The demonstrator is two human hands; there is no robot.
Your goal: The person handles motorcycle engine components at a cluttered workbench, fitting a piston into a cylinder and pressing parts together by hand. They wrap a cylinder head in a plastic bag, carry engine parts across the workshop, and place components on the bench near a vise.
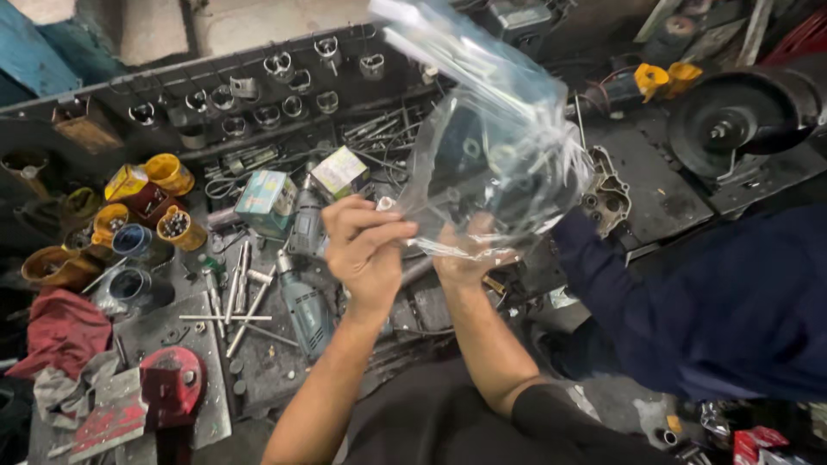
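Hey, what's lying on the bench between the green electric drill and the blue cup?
In the head view, loose metal rods and bolts lie on the dark bench between the green drill and the blue cup.

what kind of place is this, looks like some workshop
Most likely a mechanic's or metal repair workshop. A grimy workbench is strewn with loose steel rods, an electric drill lies on it, and metal rings hang on a rack behind. Both hands hold a clear plastic bag.
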